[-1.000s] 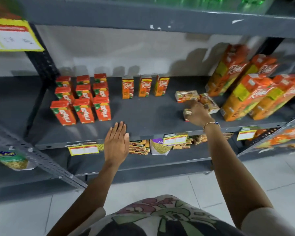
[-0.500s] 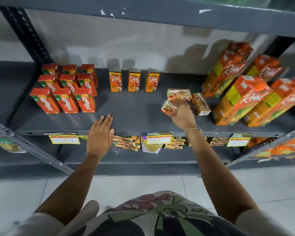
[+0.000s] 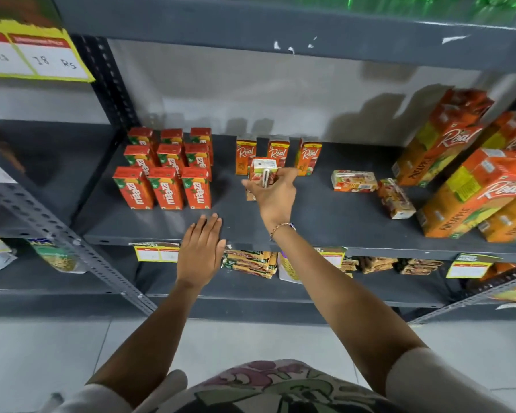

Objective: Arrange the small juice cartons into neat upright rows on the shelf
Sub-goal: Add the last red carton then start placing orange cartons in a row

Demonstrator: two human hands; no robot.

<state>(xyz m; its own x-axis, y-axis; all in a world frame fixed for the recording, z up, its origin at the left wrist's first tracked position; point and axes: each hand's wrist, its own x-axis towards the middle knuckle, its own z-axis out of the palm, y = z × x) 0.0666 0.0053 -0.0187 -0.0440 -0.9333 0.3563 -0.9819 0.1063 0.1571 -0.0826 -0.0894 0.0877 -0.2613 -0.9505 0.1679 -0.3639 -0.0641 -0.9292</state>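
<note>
Carried leftward since half a second ago, when it was just off the shelf near the two toppled packs, the small carton [image 3: 262, 172] now sits upright in the right hand [image 3: 273, 195], fingers wrapped round its sides, just in front of the back row of three Real cartons [image 3: 278, 155]. It looks set to start a second row. Best to lower it square to that row, straw side kept facing the same way, base flat before letting go. The left hand [image 3: 201, 251] lies open, fingers together, flat on the shelf [image 3: 325, 216] edge. Two fallen cartons [image 3: 353, 180] lie well to the right, beside the large pineapple packs [image 3: 471, 195]; the Maaza block [image 3: 166, 171] stands tidy at left.
</note>
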